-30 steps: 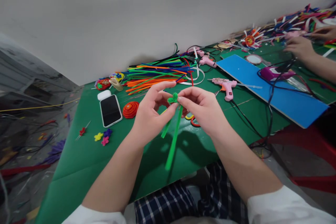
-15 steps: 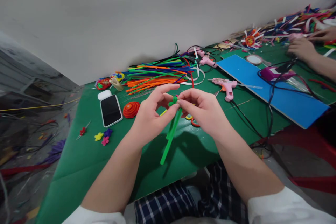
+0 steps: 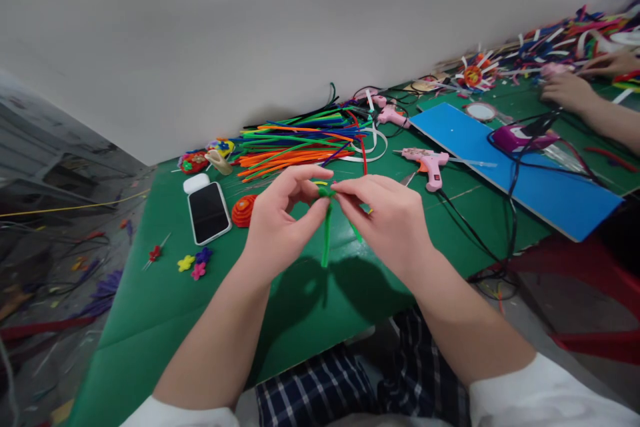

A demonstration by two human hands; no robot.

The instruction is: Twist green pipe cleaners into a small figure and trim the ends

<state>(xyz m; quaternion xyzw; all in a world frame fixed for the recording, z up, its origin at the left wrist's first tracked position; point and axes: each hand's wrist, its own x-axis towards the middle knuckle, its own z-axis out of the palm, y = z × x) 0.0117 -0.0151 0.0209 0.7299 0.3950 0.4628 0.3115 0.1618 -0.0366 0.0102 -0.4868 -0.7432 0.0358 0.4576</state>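
Between my two hands is a green pipe cleaner (image 3: 327,237), bent into small loops at the top with its loose ends hanging down. My left hand (image 3: 285,220) pinches the looped part between thumb and fingers. From the other side, the thumb and fingertips of my right hand (image 3: 387,220) are closed on the same pipe cleaner. Parts of the loops are hidden behind the fingertips. An orange-red coiled dome (image 3: 243,211) lies just left of my left hand.
A phone (image 3: 209,212) and small pipe-cleaner flowers (image 3: 186,263) lie left. Behind is a pile of colored pipe cleaners (image 3: 300,140). A pink glue gun (image 3: 431,167) and blue board (image 3: 510,167) are right. Another person's hand (image 3: 570,93) works at far right.
The green ends have swung: one now hangs nearly straight down, the other points toward my right hand. My hands have turned the looped part and moved slightly apart.
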